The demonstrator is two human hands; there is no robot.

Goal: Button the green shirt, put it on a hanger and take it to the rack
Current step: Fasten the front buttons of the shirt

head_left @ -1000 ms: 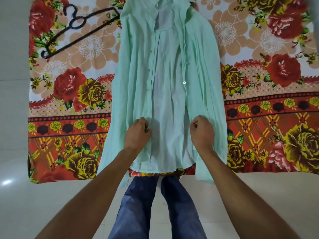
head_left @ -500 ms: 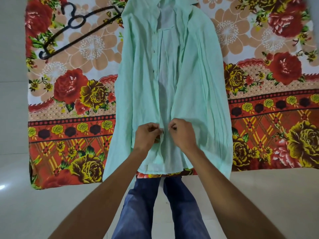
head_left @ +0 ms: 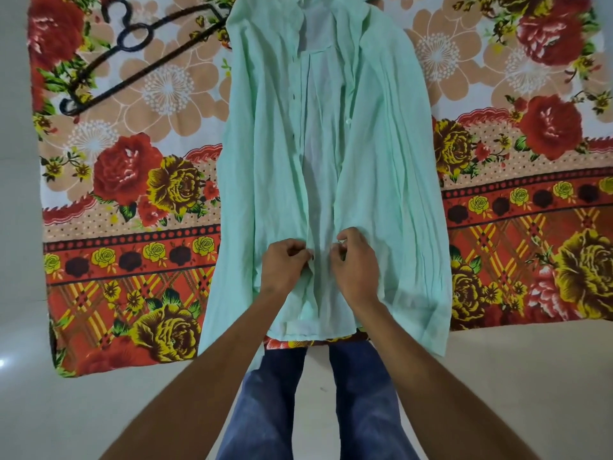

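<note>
While the green shirt lies open on the floral sheet, both hands pinch its lower front edges. Left hand grips the left placket; right hand grips the right.

A single head-worn wide-angle view looks steeply down from standing height, facing forward over the person's own forearms and legs. It takes in the flowered sheet spread on the floor, close below.
</note>
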